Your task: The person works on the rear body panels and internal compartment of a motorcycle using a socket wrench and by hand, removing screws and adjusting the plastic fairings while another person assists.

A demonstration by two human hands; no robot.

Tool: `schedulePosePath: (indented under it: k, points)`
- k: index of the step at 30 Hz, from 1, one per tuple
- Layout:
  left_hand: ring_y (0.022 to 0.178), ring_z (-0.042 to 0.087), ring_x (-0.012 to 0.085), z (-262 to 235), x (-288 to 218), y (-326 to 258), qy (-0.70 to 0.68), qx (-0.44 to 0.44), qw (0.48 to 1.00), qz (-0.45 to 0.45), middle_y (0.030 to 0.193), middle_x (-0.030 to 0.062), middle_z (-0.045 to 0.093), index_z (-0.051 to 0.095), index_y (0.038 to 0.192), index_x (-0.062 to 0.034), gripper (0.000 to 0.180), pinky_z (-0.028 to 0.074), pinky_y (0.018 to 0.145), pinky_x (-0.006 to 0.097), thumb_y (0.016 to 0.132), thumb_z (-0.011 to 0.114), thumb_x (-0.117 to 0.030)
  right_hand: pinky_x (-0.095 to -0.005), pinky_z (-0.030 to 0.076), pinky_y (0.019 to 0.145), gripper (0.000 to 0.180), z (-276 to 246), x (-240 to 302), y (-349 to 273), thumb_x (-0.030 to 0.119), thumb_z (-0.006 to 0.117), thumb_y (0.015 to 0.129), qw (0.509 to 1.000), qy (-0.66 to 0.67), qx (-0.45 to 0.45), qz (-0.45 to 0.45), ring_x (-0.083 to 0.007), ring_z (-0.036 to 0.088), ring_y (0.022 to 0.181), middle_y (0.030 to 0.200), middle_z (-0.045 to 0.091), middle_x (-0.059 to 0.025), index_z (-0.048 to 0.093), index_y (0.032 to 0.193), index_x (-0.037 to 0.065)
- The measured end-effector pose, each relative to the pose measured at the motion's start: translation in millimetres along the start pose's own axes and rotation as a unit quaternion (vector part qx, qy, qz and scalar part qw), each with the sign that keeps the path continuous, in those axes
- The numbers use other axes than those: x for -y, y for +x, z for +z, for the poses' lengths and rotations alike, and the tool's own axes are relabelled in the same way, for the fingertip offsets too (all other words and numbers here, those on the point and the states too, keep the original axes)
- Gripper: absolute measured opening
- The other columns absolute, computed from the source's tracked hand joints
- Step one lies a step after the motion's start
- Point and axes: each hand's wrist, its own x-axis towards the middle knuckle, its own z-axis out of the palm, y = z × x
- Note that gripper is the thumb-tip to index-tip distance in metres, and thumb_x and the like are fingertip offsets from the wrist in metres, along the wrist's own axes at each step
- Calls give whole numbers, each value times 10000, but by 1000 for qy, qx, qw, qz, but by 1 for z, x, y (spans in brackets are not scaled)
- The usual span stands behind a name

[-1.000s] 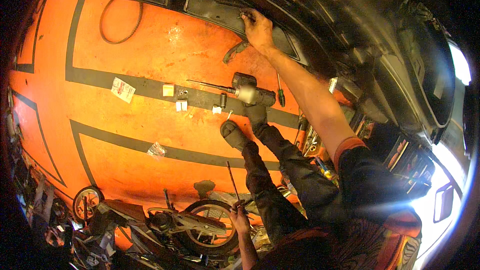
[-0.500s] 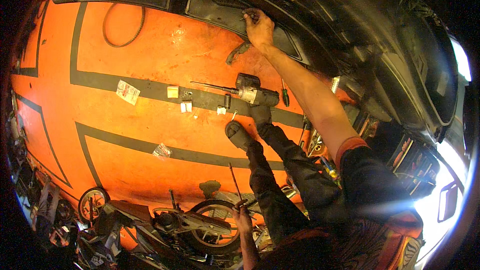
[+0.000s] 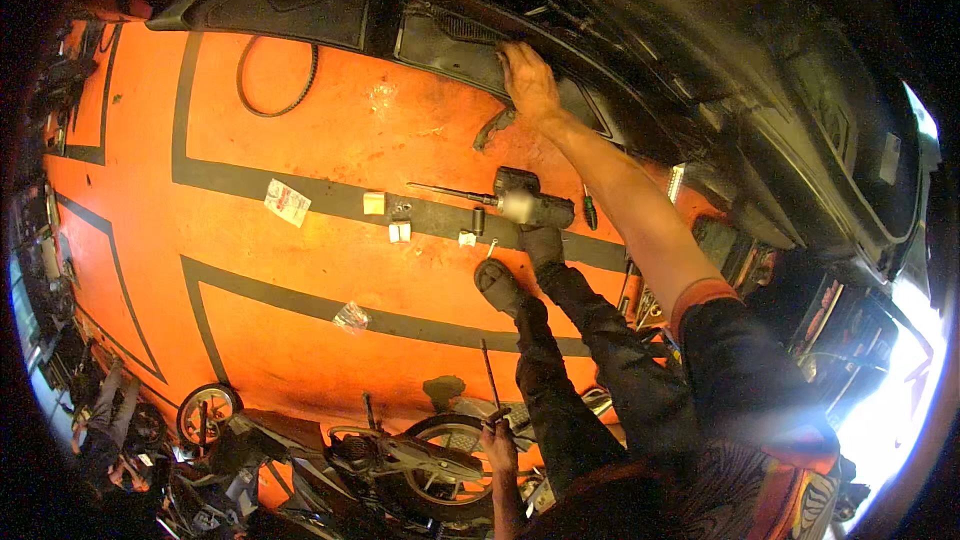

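My right hand (image 3: 530, 80) reaches out to the black panel (image 3: 450, 50) along the lower side of the dark vehicle body. Its fingers are stretched out and lie on the panel, and I see nothing held in them. Low in the view, my left hand (image 3: 501, 447) is closed around a long, thin-shafted tool (image 3: 489, 372), whose shaft points up and away from me. The fist hides its grip end. Close to the right hand, a dark, curved strip (image 3: 492, 128) lies on the orange floor.
A cordless impact wrench (image 3: 535, 208) with a long extension lies by my feet, near a black socket (image 3: 478, 221) and a green-handled screwdriver (image 3: 590, 212). Small boxes (image 3: 374, 203), a packet (image 3: 287, 202) and a belt (image 3: 243, 77) are farther left. A motorcycle (image 3: 410, 455) stands at the bottom.
My right hand's fingers have gone from a closed pinch to stretched out on the panel. The left hand still grips the tool. The whole view has shifted slightly.
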Motion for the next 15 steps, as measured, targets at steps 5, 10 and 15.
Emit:
schedulePosePath:
  k: [5,10,15]
  points:
    - [549,303,87,104,34,-38,547,-131,809,171,670,-28,365,534,1049,-36,246,304,581,259,959,390,-214,-433,502,691,190,4,12,12,33,542,846,1000,-1,8,-13,-378,591,793,965,573,-180,556,1035,14]
    - [741,431,159,116,37,-45,634,-182,732,170,865,56,458,513,1139,-14,325,386,688,306,956,410,-262,-381,453,610,176,-31,29,-20,131,589,873,985,93,-78,120,-290,588,695,828,599,-182,586,941,-31]
    - [973,561,288,-70,-52,25,682,-64,707,175,1131,190,574,481,1226,0,421,460,809,407,954,443,-319,-328,488,710,319,-109,97,-123,230,610,874,830,394,97,383,-214,613,803,921,651,-125,592,1060,-27]
